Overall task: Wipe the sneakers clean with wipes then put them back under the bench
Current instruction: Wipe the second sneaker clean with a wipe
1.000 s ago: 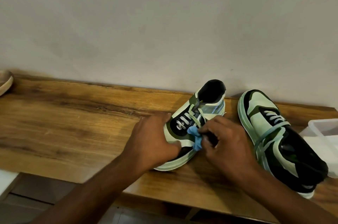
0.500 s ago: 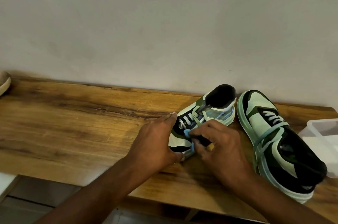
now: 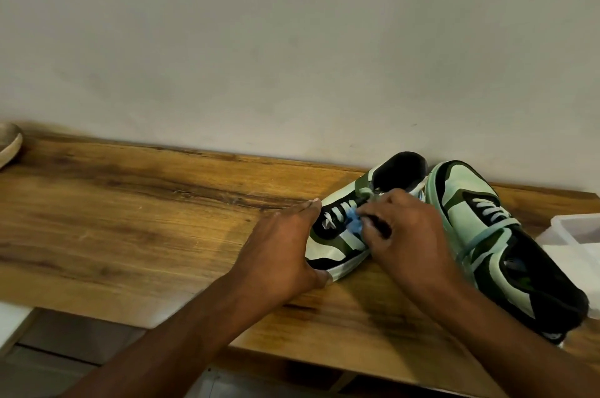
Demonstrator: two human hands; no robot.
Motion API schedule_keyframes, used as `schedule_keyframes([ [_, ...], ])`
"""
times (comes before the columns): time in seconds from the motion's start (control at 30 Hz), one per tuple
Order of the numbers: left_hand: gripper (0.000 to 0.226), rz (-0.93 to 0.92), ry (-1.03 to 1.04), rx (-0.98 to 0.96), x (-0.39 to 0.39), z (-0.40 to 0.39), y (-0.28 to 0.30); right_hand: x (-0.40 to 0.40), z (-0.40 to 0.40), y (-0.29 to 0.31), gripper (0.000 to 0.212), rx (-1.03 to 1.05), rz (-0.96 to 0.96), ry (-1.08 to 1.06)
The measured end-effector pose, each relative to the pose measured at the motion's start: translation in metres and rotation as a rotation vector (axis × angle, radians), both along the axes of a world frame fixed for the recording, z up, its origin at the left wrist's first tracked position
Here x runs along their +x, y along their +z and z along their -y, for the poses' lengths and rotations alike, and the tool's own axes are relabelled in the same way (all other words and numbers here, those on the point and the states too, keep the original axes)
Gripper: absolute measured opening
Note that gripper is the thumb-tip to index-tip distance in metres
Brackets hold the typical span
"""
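Left hand (image 3: pixel 285 245) with flat fingers steadying near sneaker (image 3: pixel 344 235) on bench (image 3: pixel 130 219). Right hand (image 3: pixel 406 235) pinching blue wipe (image 3: pixel 354 224), now up by laces, higher than before. Shoe pushed against other sneaker (image 3: pixel 493 235). Wiping half done, probably.

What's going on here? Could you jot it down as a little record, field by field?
Activity: wiping a sneaker on a wooden bench
Left hand: steadies the toe of the left sneaker
Right hand: pinches a blue wipe against its laces
Right sneaker: lies beside it, untouched
Clear plastic container: at the right edge
Backdrop: plain wall
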State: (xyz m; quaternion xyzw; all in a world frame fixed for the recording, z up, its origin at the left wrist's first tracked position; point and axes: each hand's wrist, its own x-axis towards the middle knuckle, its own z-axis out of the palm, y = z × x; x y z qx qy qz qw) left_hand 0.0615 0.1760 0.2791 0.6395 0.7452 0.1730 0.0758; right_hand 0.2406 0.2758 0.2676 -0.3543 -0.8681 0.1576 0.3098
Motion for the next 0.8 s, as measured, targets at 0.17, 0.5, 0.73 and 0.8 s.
schedule_keyframes([
  [0.17, 0.116, 0.004, 0.013, 0.002, 0.001, 0.001, -0.001, -0.007, 0.012, -0.001, 0.027, 0.005, 0.042, -0.010],
  [0.5, 0.118, -0.001, 0.010, -0.018, 0.001, 0.001, 0.000, 0.003, -0.016, 0.005, 0.024, 0.026, -0.007, -0.107],
  [0.73, 0.116, -0.007, 0.007, -0.010, 0.001, 0.000, 0.000, -0.008, 0.007, -0.004, 0.025, -0.010, 0.067, 0.075],
  [0.8, 0.118, -0.011, 0.002, -0.016, 0.001, 0.001, -0.001, -0.001, -0.012, 0.003, 0.021, 0.002, 0.034, -0.048],
])
